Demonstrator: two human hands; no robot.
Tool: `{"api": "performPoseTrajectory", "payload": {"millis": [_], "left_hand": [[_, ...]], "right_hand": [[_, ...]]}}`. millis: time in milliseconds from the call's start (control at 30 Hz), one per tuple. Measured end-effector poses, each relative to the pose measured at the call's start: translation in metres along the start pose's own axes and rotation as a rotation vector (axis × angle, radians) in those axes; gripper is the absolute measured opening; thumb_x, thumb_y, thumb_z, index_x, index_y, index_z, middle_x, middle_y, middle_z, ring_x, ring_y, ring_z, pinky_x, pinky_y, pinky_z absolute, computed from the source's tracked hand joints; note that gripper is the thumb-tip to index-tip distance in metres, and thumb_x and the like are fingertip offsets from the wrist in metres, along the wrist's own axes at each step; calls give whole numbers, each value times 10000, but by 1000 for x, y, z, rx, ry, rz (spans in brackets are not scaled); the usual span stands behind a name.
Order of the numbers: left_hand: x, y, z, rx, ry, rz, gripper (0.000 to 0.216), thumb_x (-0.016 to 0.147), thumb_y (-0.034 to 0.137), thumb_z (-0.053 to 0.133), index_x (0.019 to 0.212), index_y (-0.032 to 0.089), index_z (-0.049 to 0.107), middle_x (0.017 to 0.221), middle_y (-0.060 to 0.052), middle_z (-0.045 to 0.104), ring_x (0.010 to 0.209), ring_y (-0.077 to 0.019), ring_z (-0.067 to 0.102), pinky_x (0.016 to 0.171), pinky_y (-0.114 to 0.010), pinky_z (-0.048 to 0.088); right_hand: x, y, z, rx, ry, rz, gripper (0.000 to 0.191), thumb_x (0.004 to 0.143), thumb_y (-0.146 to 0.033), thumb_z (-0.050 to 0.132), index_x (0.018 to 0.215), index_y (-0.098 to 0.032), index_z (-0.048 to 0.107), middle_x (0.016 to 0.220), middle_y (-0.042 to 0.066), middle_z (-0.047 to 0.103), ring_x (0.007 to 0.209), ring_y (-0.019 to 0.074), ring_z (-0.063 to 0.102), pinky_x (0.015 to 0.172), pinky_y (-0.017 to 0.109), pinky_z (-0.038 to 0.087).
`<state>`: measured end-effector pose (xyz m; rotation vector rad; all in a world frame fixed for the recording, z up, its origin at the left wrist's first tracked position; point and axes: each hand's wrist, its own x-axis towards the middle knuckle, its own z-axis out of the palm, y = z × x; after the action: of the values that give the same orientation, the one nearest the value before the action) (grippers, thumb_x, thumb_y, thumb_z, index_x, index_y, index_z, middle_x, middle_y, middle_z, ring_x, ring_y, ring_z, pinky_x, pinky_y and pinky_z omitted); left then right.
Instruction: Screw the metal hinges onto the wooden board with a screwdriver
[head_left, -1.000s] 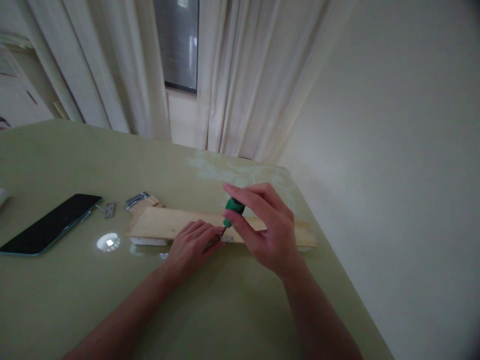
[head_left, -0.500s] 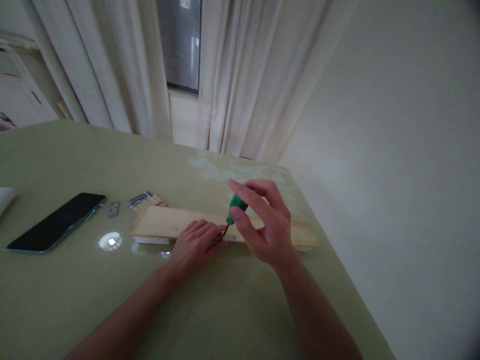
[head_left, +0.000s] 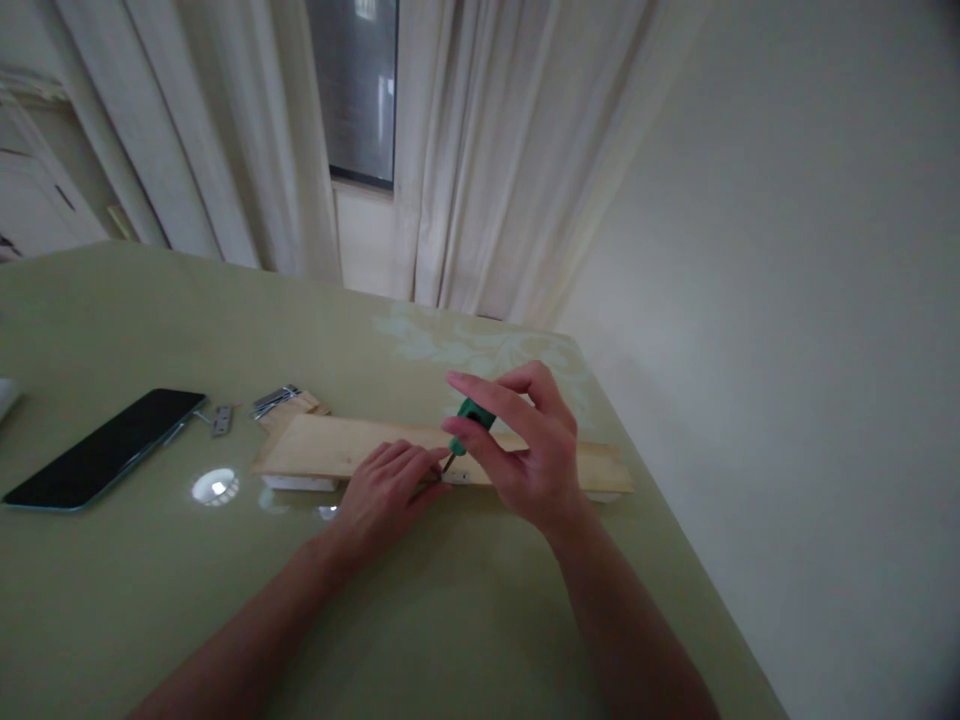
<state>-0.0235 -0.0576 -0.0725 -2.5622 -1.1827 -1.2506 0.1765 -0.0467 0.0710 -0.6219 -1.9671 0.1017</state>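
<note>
A pale wooden board (head_left: pixel 337 447) lies flat on the olive-green table (head_left: pixel 465 620). My right hand (head_left: pixel 521 450) grips the green handle of a small screwdriver (head_left: pixel 466 420), whose tip points down at the board's near edge beside a small metal hinge (head_left: pixel 457 477). My left hand (head_left: pixel 386 490) rests on that near edge, fingertips pressed next to the screwdriver tip. What lies under those fingertips is hidden.
A black phone (head_left: pixel 101 447) lies at the left. Between it and the board sit a loose hinge (head_left: pixel 220 420) and a small pack of metal parts (head_left: pixel 275 399). The table's edge runs down the right side. Curtains (head_left: pixel 480 150) hang behind.
My right hand has turned on the screwdriver handle, its fingers shifting round it. My left hand and the board have stayed put.
</note>
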Motion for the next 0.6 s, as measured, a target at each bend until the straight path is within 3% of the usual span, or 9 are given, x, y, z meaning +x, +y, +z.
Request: {"api": "performPoseTrajectory", "payload": {"millis": [133,200,267,333,433,600], "left_hand": [[-1,-1,0,-1,-11,-4,209,1065,328,647,1224,195,671,959,-41,780,879,-219,701,800,-356,514],[-2,-1,0,2,-21,-9,229,1065,338,649,1249,203,667,940,-36,772,876,-218,699,800,-351,514],[-3,-2,1,15,-14,-10,251,1067,348,644,1272,204,662,932,-39,766,880,-222,699,806,-349,514],[-3,-2,1,21,-4,-4,251,1068,348,641,1267,198,664,930,-44,764,876,-221,696,804,-345,513],[-1,-2,1,18,8,11,227,1063,343,649,1227,187,669,916,-39,761,855,-213,689,787,-332,513],[1,-1,0,16,26,31,238,1057,320,660,1254,187,658,914,-28,762,856,-206,685,794,-327,517]], "right_hand": [[-1,0,2,64,-126,-12,459,1051,-223,642,1507,-269,639,1364,103,658,1270,225,637,1068,414,566],[-1,0,3,50,-63,-12,423,1046,-198,646,1457,-294,683,1227,73,693,1146,193,676,999,373,590],[0,0,2,-36,32,-7,345,993,-290,761,1338,-295,765,1041,49,653,1003,189,667,912,361,602],[1,2,2,-26,-17,3,372,1010,-343,737,1376,-275,742,1108,73,651,1081,212,658,972,396,592],[3,4,0,170,-178,31,434,1107,-244,534,1535,-279,598,1363,86,678,1271,196,641,1106,407,547],[2,6,-1,75,-6,68,333,983,-342,781,1309,-277,761,1074,48,692,1025,182,680,934,353,607]]}}
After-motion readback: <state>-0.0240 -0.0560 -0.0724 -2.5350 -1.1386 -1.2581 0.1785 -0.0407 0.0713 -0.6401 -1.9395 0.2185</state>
